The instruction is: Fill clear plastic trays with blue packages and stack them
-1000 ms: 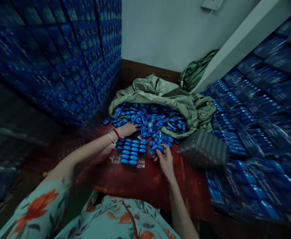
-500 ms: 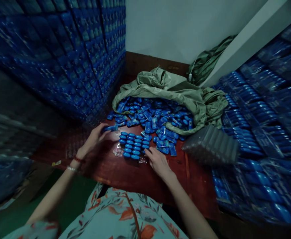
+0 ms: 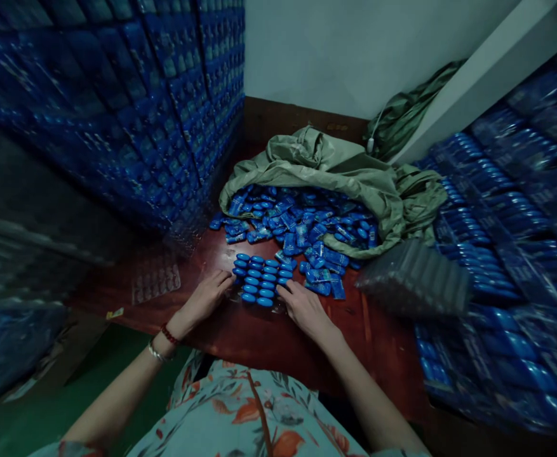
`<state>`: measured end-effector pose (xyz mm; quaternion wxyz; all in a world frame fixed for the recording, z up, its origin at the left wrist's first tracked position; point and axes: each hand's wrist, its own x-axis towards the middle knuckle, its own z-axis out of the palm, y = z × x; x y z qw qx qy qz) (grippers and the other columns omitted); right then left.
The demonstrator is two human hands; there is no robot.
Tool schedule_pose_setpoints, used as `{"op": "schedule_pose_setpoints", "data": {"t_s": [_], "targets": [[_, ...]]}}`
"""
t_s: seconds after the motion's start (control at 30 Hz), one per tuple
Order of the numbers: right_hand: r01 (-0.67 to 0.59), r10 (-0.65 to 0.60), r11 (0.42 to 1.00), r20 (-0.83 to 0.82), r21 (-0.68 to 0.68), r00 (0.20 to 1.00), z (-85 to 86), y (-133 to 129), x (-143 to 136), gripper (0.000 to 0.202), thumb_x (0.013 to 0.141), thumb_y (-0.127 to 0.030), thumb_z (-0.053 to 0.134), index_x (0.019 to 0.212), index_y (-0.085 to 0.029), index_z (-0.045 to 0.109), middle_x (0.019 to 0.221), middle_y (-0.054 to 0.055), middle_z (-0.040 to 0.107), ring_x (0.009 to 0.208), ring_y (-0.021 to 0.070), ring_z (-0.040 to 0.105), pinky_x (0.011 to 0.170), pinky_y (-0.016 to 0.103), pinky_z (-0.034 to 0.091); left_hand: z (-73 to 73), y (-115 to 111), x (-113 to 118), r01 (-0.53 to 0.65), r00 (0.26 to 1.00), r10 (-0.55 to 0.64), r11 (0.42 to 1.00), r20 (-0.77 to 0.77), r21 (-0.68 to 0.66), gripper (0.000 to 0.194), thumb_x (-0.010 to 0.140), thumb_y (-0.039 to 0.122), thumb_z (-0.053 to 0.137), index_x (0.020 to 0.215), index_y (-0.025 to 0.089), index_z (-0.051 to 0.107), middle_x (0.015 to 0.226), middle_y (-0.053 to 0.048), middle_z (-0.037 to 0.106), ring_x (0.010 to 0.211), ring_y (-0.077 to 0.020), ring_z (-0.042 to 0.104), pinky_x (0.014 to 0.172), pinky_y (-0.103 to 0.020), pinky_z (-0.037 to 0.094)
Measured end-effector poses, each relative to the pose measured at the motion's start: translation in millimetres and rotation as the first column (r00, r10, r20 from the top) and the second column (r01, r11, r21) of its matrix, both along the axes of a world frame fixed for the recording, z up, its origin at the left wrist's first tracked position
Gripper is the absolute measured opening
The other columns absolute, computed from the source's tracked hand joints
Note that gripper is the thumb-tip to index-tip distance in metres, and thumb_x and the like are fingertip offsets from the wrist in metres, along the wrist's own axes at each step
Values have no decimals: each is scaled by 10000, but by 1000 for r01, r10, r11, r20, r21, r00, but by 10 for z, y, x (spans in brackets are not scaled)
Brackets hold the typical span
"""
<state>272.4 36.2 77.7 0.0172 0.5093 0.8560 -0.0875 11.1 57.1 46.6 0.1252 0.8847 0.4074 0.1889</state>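
A clear tray (image 3: 261,287) filled with rows of blue capsules (image 3: 259,282) lies flat on the worktop (image 3: 268,339), directly between the hands. The left hand (image 3: 206,297) touches its left edge with fingers spread, gripping nothing; the right hand (image 3: 303,308) rests open-fingered at its right edge. The tray looks light, thin and flexible, likely to sag if lifted by one corner; both side edges offer the best hold. Loose capsules spill from a green sack (image 3: 335,168) behind.

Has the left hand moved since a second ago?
Yes. The left hand has come back from the loose blue pieces spilling from the green sack to the left edge of the filled tray.
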Motion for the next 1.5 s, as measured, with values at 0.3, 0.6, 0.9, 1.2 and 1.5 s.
{"op": "schedule_pose_setpoints", "data": {"t_s": [0.3,0.6,0.9,1.2,1.5], "targets": [[209,-154,960,-275,185,949,-202,-63,97,341,962,-267,346,1202,-218,583,974,79,620,865,157,577,770,258,431,81,165,-23,217,976,-217,976,2,-9,297,924,160,395,1179,199,542,1036,-92,578,945,-192,532,822,-336,480],[363,-365,931,80,43,927,-213,885,276,256,868,-354,538,1031,-185,640,1025,107,595,1011,251,504,798,349,411,-144,828,-85,-315,904,332,943,269,-106,229,913,276,450,987,144,621,946,-94,597,908,-203,569,829,-339,468],[485,-458,874,-283,31,843,-142,648,431,199,861,-258,499,1023,-156,554,948,87,647,875,213,593,753,297,417,-281,1278,156,-538,842,535,828,-62,-156,278,854,343,554,1023,122,554,1025,-132,592,931,-243,564,771,-328,451],[374,-427,901,-596,-219,680,74,-291,716,271,848,-364,526,1070,-217,580,965,47,674,819,192,635,727,300,495,-93,581,-283,-503,774,448,864,-449,-5,304,867,382,496,1035,152,603,1071,-160,560,1035,-335,485,813,-423,424],[76,-2,991,-546,113,838,-184,-210,221,244,913,-166,421,1092,-200,583,930,82,630,884,201,594,768,337,508,-1,661,-196,-306,848,161,926,-505,-219,292,824,100,463,1114,121,495,1105,-131,516,806,-197,625,670,-295,474]]}}
